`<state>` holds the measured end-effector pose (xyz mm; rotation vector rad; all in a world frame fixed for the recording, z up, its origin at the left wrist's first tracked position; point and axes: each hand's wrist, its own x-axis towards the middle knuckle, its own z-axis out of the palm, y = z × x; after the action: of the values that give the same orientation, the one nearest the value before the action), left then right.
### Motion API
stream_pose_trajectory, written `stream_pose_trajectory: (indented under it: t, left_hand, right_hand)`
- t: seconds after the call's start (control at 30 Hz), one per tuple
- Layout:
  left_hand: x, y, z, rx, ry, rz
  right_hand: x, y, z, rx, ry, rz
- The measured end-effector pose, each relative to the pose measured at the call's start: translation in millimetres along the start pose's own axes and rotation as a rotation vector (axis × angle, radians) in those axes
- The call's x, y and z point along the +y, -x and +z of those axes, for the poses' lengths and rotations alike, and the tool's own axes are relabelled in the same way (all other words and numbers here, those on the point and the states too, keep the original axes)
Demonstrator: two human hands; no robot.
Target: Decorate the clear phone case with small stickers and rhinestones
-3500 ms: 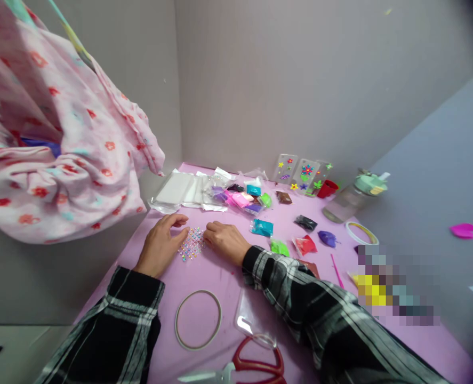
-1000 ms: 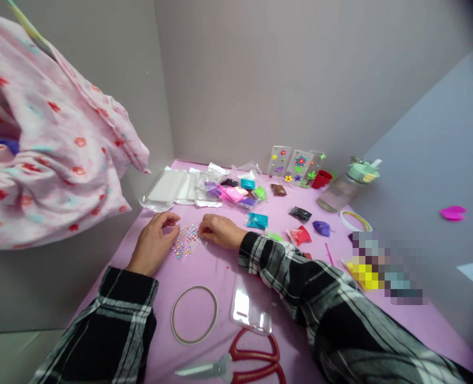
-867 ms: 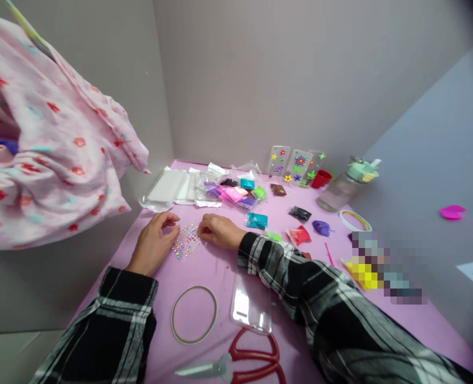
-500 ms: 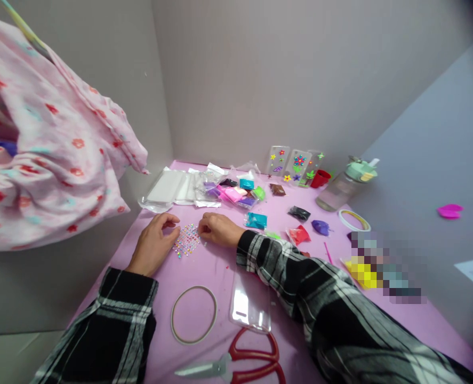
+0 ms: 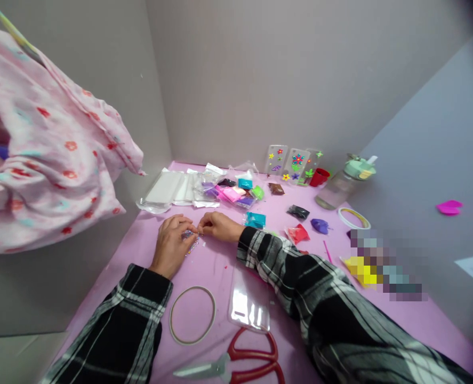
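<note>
My left hand is bent over a patch of small shiny rhinestones on the pink table, covering most of them. Its thumb and fingers are drawn together towards the other hand. My right hand comes in from the right in a pinch, and the fingertips of both hands almost meet above the stones. Whatever lies in either pinch is too small to make out. Nearer to me are a thin ring-shaped roll of tape, a clear phone case and scissors with red handles.
Flat plastic-wrapped packs and colourful clay packets are at the back. Decorated clear cases lean on the wall beside a red cup and a bottle. Pink floral cloth hangs at left.
My left hand has moved right over the rhinestones, hiding most of them, and its fingertips have come up to those of my right hand. The right hand has barely moved.
</note>
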<state>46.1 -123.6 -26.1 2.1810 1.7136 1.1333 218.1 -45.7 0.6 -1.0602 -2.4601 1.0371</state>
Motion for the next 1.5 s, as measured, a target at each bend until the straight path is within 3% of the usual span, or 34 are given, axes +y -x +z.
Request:
stream_pose_trajectory:
  t: [0.37,0.63,0.93,1.5]
  left_hand:
    - [11.0,-1.8,-3.5,0.064,-0.143,0.176]
    - [17.9,-2.4,-3.4,0.085,-0.209,0.205]
    - [12.3,-2.1,-0.2,0.038,-0.201,0.139]
    - [0.5,-4.4,2.3,-0.208,-0.105,-0.055]
  right_hand:
    - [2.7,-0.3,-7.7,-0.073,-0.231,-0.011]
    - [8.3,-1.6,-10.6,-0.092,-0.326,-0.016]
    - [9.7,-2.4,-12.8,-0.070,-0.365,0.008]
    - [12.2,-1.4,-9.2,0.028,-0.406,0.036]
